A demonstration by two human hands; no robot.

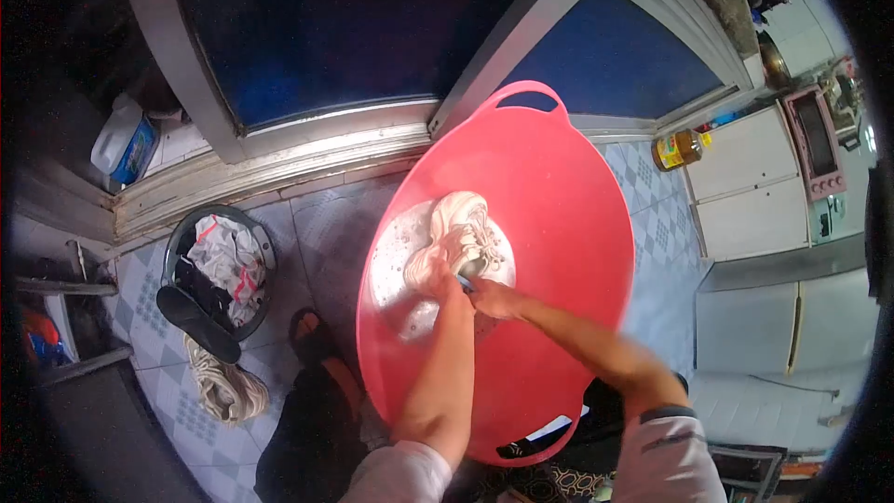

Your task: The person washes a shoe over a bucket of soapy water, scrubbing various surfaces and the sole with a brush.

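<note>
A beige sneaker (pixel 459 214) with a thick ridged sole is in the large pink tub (pixel 573 214), over foamy, whitish water (pixel 396 256). My left hand (pixel 433 278) is closed on the sneaker's near end. Right beside it, my right hand (pixel 495 299) is closed around a small blue-grey object (pixel 465 284) pressed close to the shoe's opening. Most of that object is hidden by my fingers, so its kind is unclear.
Left of the tub, a dark basin (pixel 267 247) holds clothes, with a black slipper (pixel 197 324) on its rim. A matching beige sneaker (pixel 226 389) lies on the tiles. An oil bottle (pixel 679 150) stands by white cabinets (pixel 750 191). Behind is a metal door frame (pixel 326 135).
</note>
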